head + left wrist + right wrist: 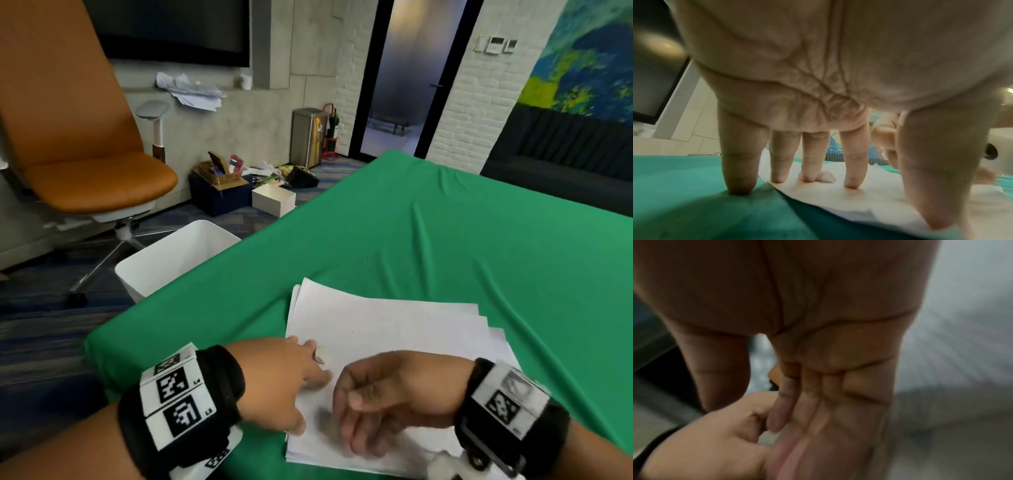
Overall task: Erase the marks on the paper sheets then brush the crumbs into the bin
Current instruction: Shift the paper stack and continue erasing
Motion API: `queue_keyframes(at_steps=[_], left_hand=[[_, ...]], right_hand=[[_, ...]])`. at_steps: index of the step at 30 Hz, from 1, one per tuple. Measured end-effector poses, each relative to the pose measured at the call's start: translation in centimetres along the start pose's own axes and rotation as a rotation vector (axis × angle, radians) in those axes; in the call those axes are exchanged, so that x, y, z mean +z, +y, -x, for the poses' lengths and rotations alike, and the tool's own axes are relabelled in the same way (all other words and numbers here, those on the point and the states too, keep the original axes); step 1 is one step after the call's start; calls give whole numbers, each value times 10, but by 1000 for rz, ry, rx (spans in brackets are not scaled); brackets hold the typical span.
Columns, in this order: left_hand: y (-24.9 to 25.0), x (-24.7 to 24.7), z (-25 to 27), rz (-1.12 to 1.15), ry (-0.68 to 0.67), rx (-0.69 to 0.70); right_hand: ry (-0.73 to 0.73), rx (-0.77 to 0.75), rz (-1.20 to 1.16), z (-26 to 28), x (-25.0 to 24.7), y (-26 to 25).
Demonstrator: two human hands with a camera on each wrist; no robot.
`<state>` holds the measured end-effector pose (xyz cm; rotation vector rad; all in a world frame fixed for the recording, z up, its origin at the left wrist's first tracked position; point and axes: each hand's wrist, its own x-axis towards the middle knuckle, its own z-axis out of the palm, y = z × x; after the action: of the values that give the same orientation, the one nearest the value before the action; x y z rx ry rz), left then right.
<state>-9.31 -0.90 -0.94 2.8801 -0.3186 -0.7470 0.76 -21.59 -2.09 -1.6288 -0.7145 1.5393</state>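
Nearest, the left hand lies on the stack of paper sheets at its near left corner, its grip spread: fingers straight, tips pressed down on the top sheet, the little finger off the paper on the green cloth in the left wrist view. The right hand hovers just right of it over the near part of the stack, blurred, fingers loosely curved and side by side, holding nothing that can be seen. Both wrists carry black bands with white square-code tags; the left one reads "L4" and "L5". A small white eraser lies on the top sheet touching the left fingertips on their far side. The sheets are fanned, with corners stepping out at the right and a curled far left corner; any marks or crumbs on them are too faint to tell. The stack sits near the surface's near left edge, with wide bare cloth to its far side and right. Off the left edge, on the floor, stands the white bin, open-topped, its rim just beside and below the cloth edge. Farther left stands an orange chair. Beyond lie boxes of clutter on the floor, a metal bin by the wall and a dark doorway.
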Motion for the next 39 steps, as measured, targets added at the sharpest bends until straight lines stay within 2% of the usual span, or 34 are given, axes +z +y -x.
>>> queue_keyframes(at_steps=[1,2,3,6,7,8,9,12,13,14,15,17,18,19,20,23,24,25,26,28,29,30,31,33,34,35,37,39], left_hand=[[0,-1,0,1,0,-4],[0,-1,0,3,3,-6],[0,-1,0,6,5,-6],[0,-1,2,5,-2,-6],[1,-1,2,7,-4,-7],[1,-2,2,8,-2,-6],[0,-2,2,5,2,-3],[0,-1,0,5,9,-4],[0,-1,1,8,11,-4],[0,-1,1,8,9,-4],[0,-1,1,6,3,-3],[0,-1,1,6,-9,2],[-1,-1,1,6,-10,6],[-1,0,0,4,-10,9],[-2,0,0,2,-11,9],[-2,-1,0,3,-14,-1],[-2,-1,-1,4,-15,-1],[-2,-1,-1,3,-17,1],[-2,-1,-2,3,-20,2],[-3,-1,-2,1,-26,-1],[-3,-1,-2,-2,-27,-2],[-3,-2,-2,-5,-26,-2],[-2,-2,-2,-9,-24,-1],[-3,-1,-4,-17,-21,2],[-3,0,-5,-19,-24,1],[-4,0,-6,-20,-31,1],[-5,0,-7,-24,-39,3],[-4,-2,-4,-24,-31,3]], right_hand=[[-30,25,-129,-4,-7,4],[62,25,-214,-8,-17,6],[249,-8,-270,-13,-30,7],[1054,-247,-315,-17,-72,-9],[1175,-316,-320,-16,-77,-16],[1168,-347,-333,-17,-78,-19],[1032,-330,-339,-17,-72,-19],[274,-52,-278,-20,-41,-2],[153,4,-248,-21,-39,3],[180,12,-280,-24,-42,3],[332,-23,-354,-30,-52,3],[835,-149,-362,-37,-78,-7],[999,-210,-334,-38,-86,-13],[1025,-256,-344,-38,-88,-17],[965,-259,-378,-37,-85,-19],[361,-57,-368,-33,-55,-12],[272,-12,-334,-35,-51,-9],[314,-3,-365,-40,-52,-9],[457,-51,-448,-48,-58,-11],[901,-213,-496,-60,-74,-19],[1006,-279,-483,-63,-78,-24],[982,-319,-473,-65,-77,-28],[868,-316,-488,-66,-71,-29],[586,-198,-468,-67,-54,-27],[546,-135,-403,-69,-49,-26],[584,-110,-337,-72,-49,-26],[806,-116,-196,-77,-56,-28],[936,-69,-22,-76,-68,-30]])
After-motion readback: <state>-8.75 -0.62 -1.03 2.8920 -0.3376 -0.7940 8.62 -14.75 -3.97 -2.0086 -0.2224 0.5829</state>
